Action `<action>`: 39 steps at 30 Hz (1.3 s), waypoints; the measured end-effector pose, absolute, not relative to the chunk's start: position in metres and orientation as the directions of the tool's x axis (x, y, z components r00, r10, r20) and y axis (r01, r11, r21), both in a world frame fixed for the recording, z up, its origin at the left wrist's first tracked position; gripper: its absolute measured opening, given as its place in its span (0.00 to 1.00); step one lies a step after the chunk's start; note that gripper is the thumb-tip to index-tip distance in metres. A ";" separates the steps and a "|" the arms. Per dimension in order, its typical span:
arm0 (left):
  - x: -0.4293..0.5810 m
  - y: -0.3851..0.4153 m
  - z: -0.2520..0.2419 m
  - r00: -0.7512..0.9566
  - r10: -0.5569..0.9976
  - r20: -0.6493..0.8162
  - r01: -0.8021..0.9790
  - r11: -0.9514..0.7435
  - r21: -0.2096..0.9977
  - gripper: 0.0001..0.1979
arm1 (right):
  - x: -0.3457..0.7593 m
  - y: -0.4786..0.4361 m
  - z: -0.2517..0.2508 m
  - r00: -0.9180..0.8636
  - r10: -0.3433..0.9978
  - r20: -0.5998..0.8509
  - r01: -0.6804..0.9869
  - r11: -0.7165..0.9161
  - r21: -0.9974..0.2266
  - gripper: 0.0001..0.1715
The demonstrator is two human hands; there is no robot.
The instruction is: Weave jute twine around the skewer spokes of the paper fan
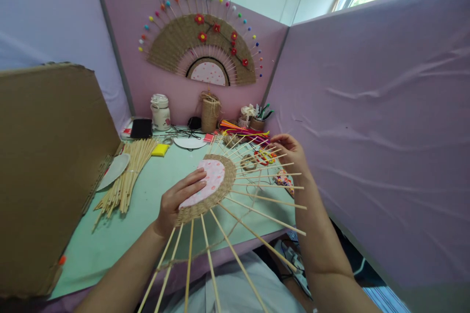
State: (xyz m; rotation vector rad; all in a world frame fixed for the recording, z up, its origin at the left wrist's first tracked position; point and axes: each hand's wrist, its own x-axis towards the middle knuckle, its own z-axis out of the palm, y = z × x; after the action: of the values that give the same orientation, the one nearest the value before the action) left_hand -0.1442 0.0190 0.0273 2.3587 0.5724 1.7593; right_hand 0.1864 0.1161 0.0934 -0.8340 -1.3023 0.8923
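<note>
The half-made fan [220, 181], a pink half-disc ringed with woven jute and bristling with bamboo sticks, is held tilted over the near edge of the green table [147, 205]. The left hand [179, 200] clamps its middle, fingers flat across the pink. The right hand [292, 154] is pinched narrow at the far stick tips; what it grips I cannot tell. A bundle of loose sticks [127, 176] lies to the left, with a cardboard sheet [44, 171] beyond it. A finished fan [201, 46] hangs on the wall.
</note>
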 end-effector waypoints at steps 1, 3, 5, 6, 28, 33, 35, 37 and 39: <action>-0.144 0.019 0.028 0.242 0.384 0.891 0.216 -0.917 0.336 0.21 | 0.183 0.119 0.087 0.055 0.912 0.407 -0.085 0.410 -0.908 0.13; -0.144 0.018 0.028 0.241 0.383 0.892 0.217 -0.917 0.336 0.22 | 0.173 0.124 0.073 0.056 0.928 0.368 -0.085 0.372 -0.924 0.13; -0.143 0.018 0.028 0.241 0.384 0.891 0.219 -0.916 0.336 0.21 | 0.159 0.126 0.061 0.049 0.938 0.344 -0.061 0.346 -0.936 0.14; -0.143 0.017 0.028 0.242 0.384 0.891 0.220 -0.916 0.335 0.21 | 0.151 0.126 0.056 0.039 0.943 0.331 -0.051 0.333 -0.942 0.14; -0.144 0.022 0.022 0.266 0.346 0.900 0.218 -0.931 0.294 0.22 | 0.120 0.130 0.048 0.048 0.946 0.321 0.005 0.321 -0.947 0.08; -0.143 0.020 0.025 0.239 0.351 0.905 0.286 -0.916 0.280 0.22 | 0.136 0.121 0.038 -0.016 0.962 0.271 0.052 0.272 -0.961 0.08; -0.143 0.019 0.025 0.211 0.361 0.908 0.322 -0.903 0.284 0.23 | 0.145 0.117 0.034 0.053 0.960 0.277 0.051 0.274 -0.960 0.07; -0.142 0.019 0.024 0.184 0.362 0.914 0.344 -0.895 0.285 0.24 | 0.152 0.113 0.031 0.183 0.934 0.307 0.060 0.301 -0.952 0.06; -0.142 0.019 0.023 0.172 0.360 0.917 0.361 -0.889 0.281 0.24 | 0.153 0.108 0.033 0.302 0.884 0.357 0.076 0.352 -0.933 0.07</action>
State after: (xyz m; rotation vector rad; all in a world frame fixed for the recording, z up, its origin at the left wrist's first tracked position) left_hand -0.1418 0.0186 0.0234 2.4054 0.7393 1.8818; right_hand 0.1525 0.1082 0.0328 -1.0842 -1.1412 0.7050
